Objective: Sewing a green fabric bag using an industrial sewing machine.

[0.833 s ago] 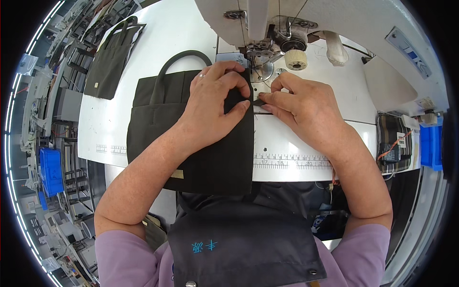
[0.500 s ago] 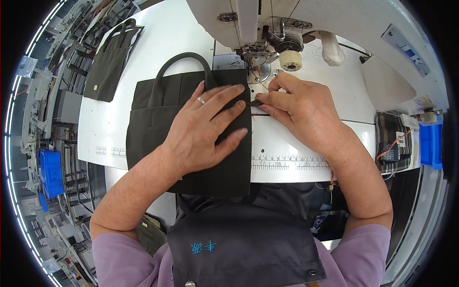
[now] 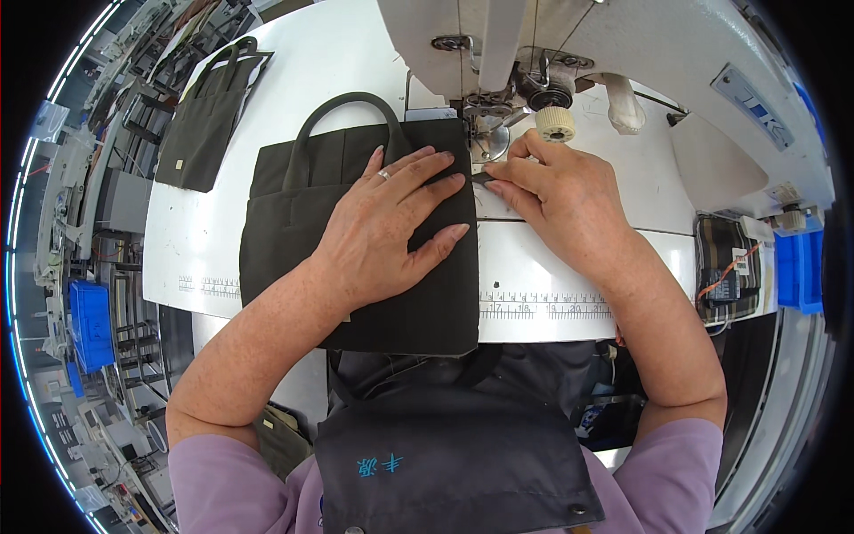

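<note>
A dark olive fabric bag (image 3: pixel 294 258) with a looped handle (image 3: pixel 351 100) lies flat on the white sewing table, its right edge beside the sewing machine's presser foot and needle area (image 3: pixel 487 133). My left hand (image 3: pixel 382 218), wearing a ring, rests on the bag with its fingers spread. Just right of the bag's edge, my right hand (image 3: pixel 551 182) pinches a small dark fabric tab (image 3: pixel 481 177) between thumb and fingers. Whether the tab is joined to the bag I cannot tell.
The machine head (image 3: pixel 658 53) with its cream dial (image 3: pixel 555 123) overhangs the far right. A second dark bag (image 3: pixel 203 129) lies at the far left. Ruler markings (image 3: pixel 543 305) run along the table's near edge. Plaid fabric (image 3: pixel 725 267) sits at the right, near a blue bin (image 3: pixel 799 271).
The bag has slid slightly away from me, with my left hand still flat on it. My right hand keeps its pinch on the tab. The whole view has shifted a little.
</note>
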The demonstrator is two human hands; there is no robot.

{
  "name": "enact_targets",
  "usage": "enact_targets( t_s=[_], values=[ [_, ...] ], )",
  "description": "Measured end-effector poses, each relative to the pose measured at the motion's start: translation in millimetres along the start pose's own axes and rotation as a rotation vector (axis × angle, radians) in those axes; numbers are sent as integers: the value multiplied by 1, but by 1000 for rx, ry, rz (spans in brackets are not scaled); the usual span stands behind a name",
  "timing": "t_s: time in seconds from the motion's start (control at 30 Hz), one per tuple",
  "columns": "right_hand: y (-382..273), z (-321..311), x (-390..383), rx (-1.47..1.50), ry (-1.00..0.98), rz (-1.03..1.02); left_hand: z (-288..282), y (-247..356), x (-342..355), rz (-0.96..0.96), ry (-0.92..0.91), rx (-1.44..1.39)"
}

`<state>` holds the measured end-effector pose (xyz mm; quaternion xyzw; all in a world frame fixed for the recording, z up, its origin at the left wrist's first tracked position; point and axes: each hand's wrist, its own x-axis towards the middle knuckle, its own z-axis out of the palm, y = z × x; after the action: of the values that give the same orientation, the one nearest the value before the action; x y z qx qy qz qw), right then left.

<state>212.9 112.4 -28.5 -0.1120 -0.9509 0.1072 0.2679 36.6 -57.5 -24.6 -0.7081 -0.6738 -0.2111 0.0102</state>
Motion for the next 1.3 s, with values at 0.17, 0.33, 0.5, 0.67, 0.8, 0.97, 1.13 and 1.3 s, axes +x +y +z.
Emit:
enact_targets(
  t_s=[0.17,0.33,0.5,0.67,0.8,0.97,1.13,1.3],
  values=[
    [4,0,2,-22,-2,95,5,-5,9,-8,25,15],
    [4,-13,5,67,-69,179,8,-14,16,-9,33,7],
    [17,-5,4,265,-65,244,8,-21,25,1,53,-6],
    [19,1,7,345,-32,168,12,-27,30,18,71,-11],
    [28,-8,14,863,-276,486,11,-29,32,19,80,-15],
    [31,13,8,876,-39,399,12,-30,35,24,78,-18],
    [8,4,11,-45,-191,77,9,-31,35,24,76,-19],
    [6,5,10,-101,-199,111,13,-33,37,28,77,-47]
  ],
)
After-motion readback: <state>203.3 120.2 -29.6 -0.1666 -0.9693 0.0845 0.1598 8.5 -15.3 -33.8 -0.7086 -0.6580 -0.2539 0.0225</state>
